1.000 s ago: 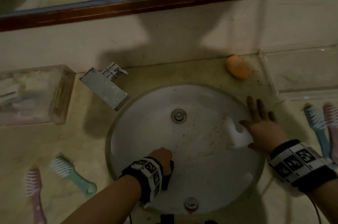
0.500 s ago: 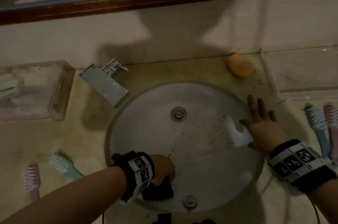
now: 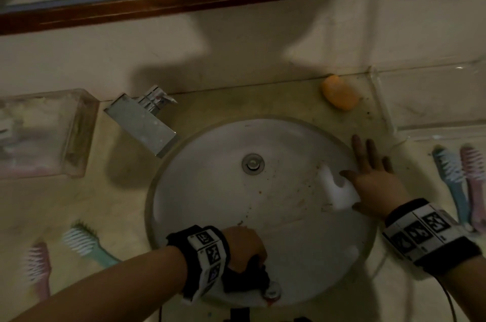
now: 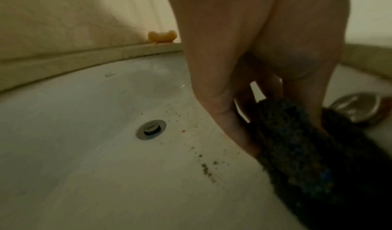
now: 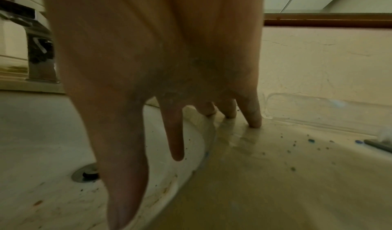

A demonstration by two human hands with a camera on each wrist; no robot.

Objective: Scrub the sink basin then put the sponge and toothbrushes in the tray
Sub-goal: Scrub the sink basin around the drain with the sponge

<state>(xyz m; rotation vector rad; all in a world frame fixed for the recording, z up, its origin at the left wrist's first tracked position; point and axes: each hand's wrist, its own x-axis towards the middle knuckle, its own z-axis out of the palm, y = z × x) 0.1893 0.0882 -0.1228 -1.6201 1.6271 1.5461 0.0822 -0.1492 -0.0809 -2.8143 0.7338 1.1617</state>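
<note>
My left hand (image 3: 246, 249) grips a dark sponge (image 3: 247, 281) and presses it on the near wall of the white sink basin (image 3: 210, 203), beside the metal overflow cap (image 3: 272, 292). In the left wrist view the sponge (image 4: 297, 149) sits pinched between thumb and fingers. My right hand (image 3: 373, 177) lies flat and spread on the basin's right rim, holding nothing. A green toothbrush (image 3: 84, 242) and a pink toothbrush (image 3: 38, 263) lie on the counter at the left. A teal toothbrush (image 3: 449, 174) and another pink one (image 3: 473, 177) lie at the right. A clear tray (image 3: 431, 100) stands at the back right.
The metal faucet (image 3: 142, 121) juts over the basin's back left. An orange soap bar (image 3: 340, 95) lies behind the basin. A clear box (image 3: 44, 135) with items inside stands at the far left. Dark specks dot the basin around the drain (image 3: 253, 163).
My left hand has dragged the sponge from the lower middle of the basin down to its near wall by the overflow cap. The right hand has stayed on the rim.
</note>
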